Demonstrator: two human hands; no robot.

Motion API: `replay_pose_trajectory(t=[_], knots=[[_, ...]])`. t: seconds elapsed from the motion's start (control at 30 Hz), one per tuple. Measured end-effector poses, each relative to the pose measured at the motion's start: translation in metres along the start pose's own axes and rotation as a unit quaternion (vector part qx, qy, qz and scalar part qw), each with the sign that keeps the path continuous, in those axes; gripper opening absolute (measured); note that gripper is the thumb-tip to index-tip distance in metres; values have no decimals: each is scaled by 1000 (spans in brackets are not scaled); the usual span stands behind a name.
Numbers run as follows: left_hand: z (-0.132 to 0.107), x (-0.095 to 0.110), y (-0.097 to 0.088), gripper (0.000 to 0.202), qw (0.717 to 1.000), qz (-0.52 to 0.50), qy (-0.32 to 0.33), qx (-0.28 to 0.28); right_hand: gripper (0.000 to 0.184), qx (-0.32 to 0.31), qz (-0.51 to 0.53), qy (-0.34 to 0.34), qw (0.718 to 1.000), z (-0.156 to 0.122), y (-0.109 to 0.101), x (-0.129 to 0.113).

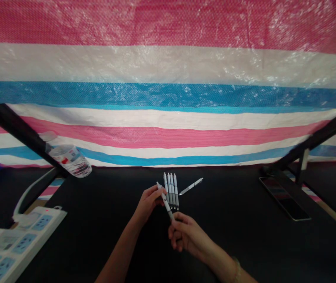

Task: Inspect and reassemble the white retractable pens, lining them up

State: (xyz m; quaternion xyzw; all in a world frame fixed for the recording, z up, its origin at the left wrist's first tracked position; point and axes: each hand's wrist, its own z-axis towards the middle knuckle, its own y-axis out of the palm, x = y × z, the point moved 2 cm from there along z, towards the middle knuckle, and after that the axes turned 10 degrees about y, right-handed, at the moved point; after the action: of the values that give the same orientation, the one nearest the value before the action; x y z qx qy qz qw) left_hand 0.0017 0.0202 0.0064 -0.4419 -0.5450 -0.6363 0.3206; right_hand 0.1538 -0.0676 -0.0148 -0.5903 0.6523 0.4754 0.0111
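A white pen lies slanted between my two hands above a black table. My left hand pinches its upper end. My right hand has its fingers curled around the lower tip end. Just behind it, several white pens lie side by side in a neat row on the table. One more white pen lies apart to their right, at an angle.
A clear water bottle lies on its side at the back left. A white power strip sits at the front left. A dark phone rests at the right beside a black stand leg. A striped tarp hangs behind.
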Motion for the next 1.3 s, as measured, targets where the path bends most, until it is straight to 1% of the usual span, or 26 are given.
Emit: replay_pose_trajectory(t=[0.1, 0.23, 0.37, 0.47, 0.63, 0.73, 0.87, 1.0, 1.1, 1.2, 1.3], knots=[[0, 0, 0, 26, 1000, 2, -6, 7, 49, -12, 3, 28, 1000, 0, -1, 0], [-1, 0, 0, 25, 1000, 3, -14, 10, 41, -23, -2, 16, 1000, -1, -2, -1], [0, 0, -1, 24, 1000, -1, -18, 19, 47, -34, -2, 35, 999, -2, -2, 0], [0, -1, -2, 24, 1000, -4, -20, 21, 44, -32, -10, 31, 999, -2, -2, -1], [1, -1, -2, 23, 999, -7, -21, 34, 47, -29, -3, 44, 999, -2, -2, 0], [0, 0, -2, 24, 999, -8, -19, 35, 45, -30, -4, 35, 999, -2, -2, 0], [0, 1, -2, 23, 999, -10, -16, 40, 50, -39, -1, 51, 998, -1, -2, 1], [1, 0, -4, 24, 999, -6, -16, 40, 46, -49, -10, 38, 998, -2, -3, 1], [1, 1, -3, 23, 999, -12, -14, 46, 47, -63, -16, 46, 997, -3, -3, 1], [1, 2, -2, 23, 998, -15, -13, 57, 46, -48, -39, 49, 997, -3, -2, 0], [1, 4, -4, 23, 995, -24, 7, 97, 48, -24, -61, 42, 997, -3, -2, 0]])
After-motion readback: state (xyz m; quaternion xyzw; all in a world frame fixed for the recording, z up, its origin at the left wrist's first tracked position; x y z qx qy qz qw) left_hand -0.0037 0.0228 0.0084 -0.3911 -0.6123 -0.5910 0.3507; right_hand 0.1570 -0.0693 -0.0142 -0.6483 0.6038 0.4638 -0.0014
